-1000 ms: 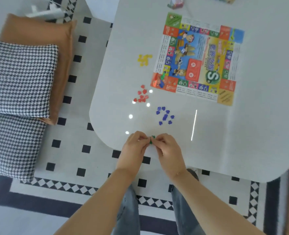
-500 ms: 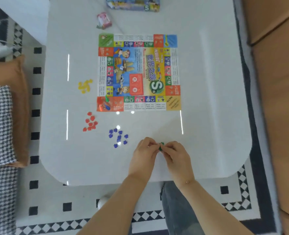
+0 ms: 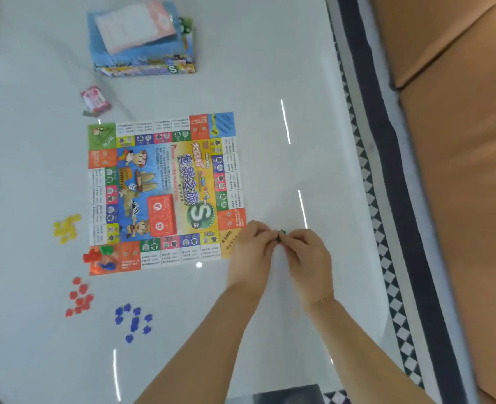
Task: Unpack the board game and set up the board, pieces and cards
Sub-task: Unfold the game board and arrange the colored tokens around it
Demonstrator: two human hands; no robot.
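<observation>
Green pieces sit pinched between left hand and right hand, fingers curled tight, lower right of the board (probably being split apart). Yellow, red and blue piles lie sorted at lower left.

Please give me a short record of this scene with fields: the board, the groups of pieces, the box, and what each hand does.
board: game board lies flat on white table
piles: yellow pieces, red pieces, blue pieces, all left of or below the board
box: game box beyond the board, open
card pack: small pink pack beside the box
left hand: pinches green pieces
right hand: pinches the same green pieces
</observation>
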